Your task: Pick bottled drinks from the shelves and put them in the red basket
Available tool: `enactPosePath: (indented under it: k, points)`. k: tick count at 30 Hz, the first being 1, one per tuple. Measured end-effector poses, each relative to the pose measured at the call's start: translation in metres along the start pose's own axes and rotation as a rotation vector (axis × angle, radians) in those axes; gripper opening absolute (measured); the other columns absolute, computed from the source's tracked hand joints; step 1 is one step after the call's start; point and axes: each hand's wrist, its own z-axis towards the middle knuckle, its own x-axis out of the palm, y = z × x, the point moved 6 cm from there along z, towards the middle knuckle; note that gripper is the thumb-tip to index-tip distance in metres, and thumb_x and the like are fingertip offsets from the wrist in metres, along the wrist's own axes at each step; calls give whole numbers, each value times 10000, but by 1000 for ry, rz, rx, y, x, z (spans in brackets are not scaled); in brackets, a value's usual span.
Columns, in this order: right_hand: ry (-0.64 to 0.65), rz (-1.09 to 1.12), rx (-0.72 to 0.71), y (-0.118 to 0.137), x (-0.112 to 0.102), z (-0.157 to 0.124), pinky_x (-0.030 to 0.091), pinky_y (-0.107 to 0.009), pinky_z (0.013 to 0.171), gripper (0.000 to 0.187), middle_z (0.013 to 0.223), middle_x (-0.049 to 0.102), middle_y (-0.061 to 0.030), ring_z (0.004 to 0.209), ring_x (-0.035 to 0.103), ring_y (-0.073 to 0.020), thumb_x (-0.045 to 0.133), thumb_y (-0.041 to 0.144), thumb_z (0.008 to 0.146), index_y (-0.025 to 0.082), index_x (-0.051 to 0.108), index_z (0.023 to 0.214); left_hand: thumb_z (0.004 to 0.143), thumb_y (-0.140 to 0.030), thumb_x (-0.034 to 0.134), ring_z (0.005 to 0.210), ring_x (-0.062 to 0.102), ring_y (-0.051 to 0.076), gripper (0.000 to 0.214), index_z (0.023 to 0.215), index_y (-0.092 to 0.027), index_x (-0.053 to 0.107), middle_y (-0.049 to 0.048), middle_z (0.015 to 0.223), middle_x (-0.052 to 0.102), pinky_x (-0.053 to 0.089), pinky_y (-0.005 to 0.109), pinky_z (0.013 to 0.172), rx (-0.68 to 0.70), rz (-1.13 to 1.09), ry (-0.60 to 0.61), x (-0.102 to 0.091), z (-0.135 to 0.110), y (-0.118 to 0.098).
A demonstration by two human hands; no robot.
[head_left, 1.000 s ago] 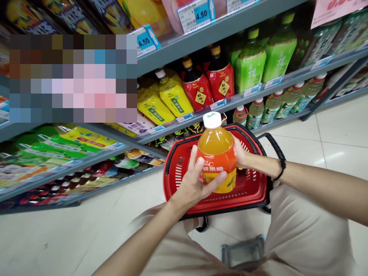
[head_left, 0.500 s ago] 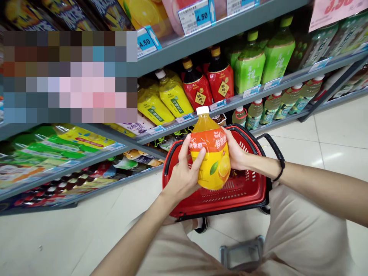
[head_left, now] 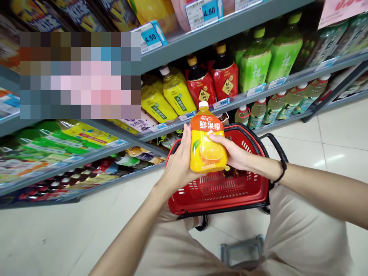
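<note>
A large bottle of orange juice (head_left: 207,151) with a white cap and an orange and yellow label is held between both hands, nearly upright. My left hand (head_left: 179,161) presses along its left side, fingers extended up the label. My right hand (head_left: 234,151) grips the lower right side, its thumb lying across the front over the printed orange; the other fingers are hidden behind. Beneath the bottle is a red shopping basket (head_left: 207,197) with black trim, and a dark item (head_left: 230,171) lies inside it.
Shelves ahead carry yellow bottles (head_left: 178,94), red-labelled dark bottles (head_left: 225,78) and green bottles (head_left: 255,63). Smaller bottles (head_left: 271,109) line the bottom shelf. The basket's black handle (head_left: 277,147) sticks out on the right. A grey frame (head_left: 241,251) stands on the tiles between my legs.
The juice bottle has been turned in my hands, so the printed front now faces me. My right thumb has come across the label, while my left hand has shifted to the side.
</note>
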Motion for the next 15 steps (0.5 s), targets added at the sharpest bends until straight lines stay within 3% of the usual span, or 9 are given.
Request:
enactPosePath:
  k: [2, 5, 8, 12, 15]
  points:
    - [4, 30, 2, -2, 2, 0, 536, -467, 1161, 541, 1181, 770, -131, 1224, 707, -291, 884, 412, 781, 152, 711, 1223, 766, -496, 924, 1498, 507, 439, 1476, 1749, -163, -124, 333, 1708, 303, 599, 489, 1072, -44, -67, 31, 2, -1, 7]
    - [-5, 52, 7, -5, 3, 0, 558, -461, 1138, 533, 1166, 774, -117, 1211, 714, -285, 897, 424, 772, 156, 711, 1194, 735, -367, 941, 1467, 558, 397, 1443, 1763, -187, -56, 274, 1640, 468, 572, 485, 1121, -61, -101, 35, 2, -2, 12]
    - [-31, 16, -1, -7, 0, 1, 579, -470, 1103, 551, 1173, 774, -126, 1137, 737, -291, 927, 456, 746, 154, 723, 1159, 744, -404, 951, 1425, 606, 376, 1392, 1768, -184, 34, 252, 1587, 542, 583, 470, 1112, -21, -103, -2, -1, -2, 12]
    - [-32, 3, -6, -5, -2, 2, 564, -473, 1114, 543, 1217, 764, -137, 1131, 732, -294, 910, 456, 769, 156, 727, 1183, 832, -588, 879, 1418, 609, 375, 1277, 1765, -160, 118, 265, 1627, 490, 579, 463, 1128, 26, -97, -70, -7, -2, 7]
    - [-48, 102, -22, 0, -4, 5, 546, -473, 1129, 556, 1211, 763, -121, 1219, 697, -294, 749, 610, 883, 192, 713, 1248, 898, -564, 829, 1502, 506, 383, 1160, 1757, -136, 177, 275, 1699, 349, 534, 470, 1183, 143, -48, -162, -14, -3, -8]
